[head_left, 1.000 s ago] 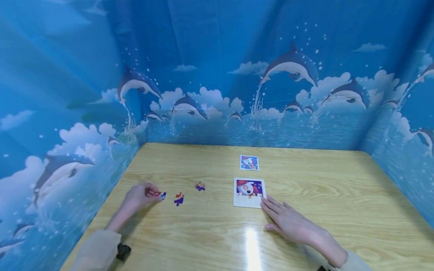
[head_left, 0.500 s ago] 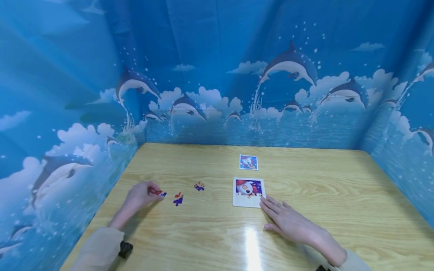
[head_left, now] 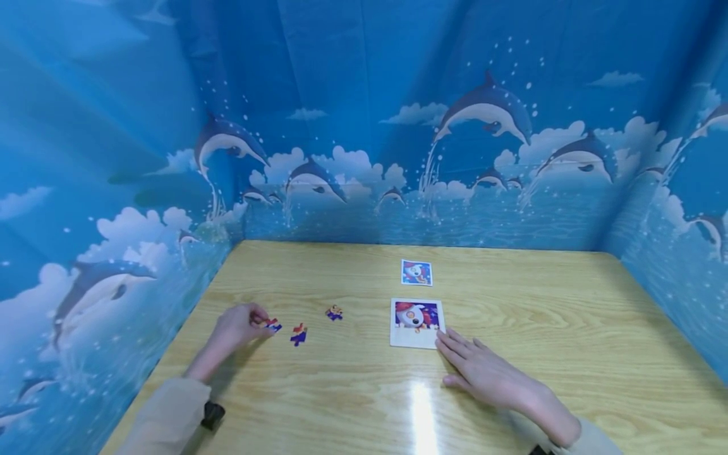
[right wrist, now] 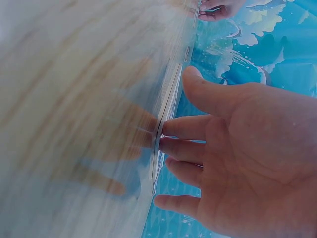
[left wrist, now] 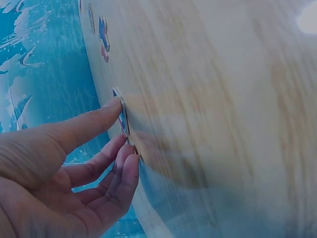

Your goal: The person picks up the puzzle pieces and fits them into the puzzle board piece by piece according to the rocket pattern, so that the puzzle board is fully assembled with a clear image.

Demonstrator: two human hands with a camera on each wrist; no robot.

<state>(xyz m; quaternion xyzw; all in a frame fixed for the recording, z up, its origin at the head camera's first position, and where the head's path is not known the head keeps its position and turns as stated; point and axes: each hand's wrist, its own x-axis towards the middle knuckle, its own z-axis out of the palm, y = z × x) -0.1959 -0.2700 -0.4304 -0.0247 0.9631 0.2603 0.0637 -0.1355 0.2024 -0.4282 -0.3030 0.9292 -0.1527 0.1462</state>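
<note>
At the left of the table in the head view, my left hand pinches a red, white and purple jigsaw piece between thumb and fingers. The left wrist view has this piece edge-on by the thumb tip, low over the tabletop. Just right of it lies an orange and purple jigsaw piece, and farther off a second loose piece. A white-framed jigsaw board has its upper part filled with a picture and its lower part blank. My right hand, fingers straight, rests its fingertips on the board's lower right corner.
Behind the board lies a small picture card with a similar design. The wooden table is enclosed at the back and sides by a blue dolphin-print curtain. A bright reflection falls on the table's near part.
The jigsaw piece in my left hand has turned between the fingertips and shows more of its face. My right hand stays in place on the board.
</note>
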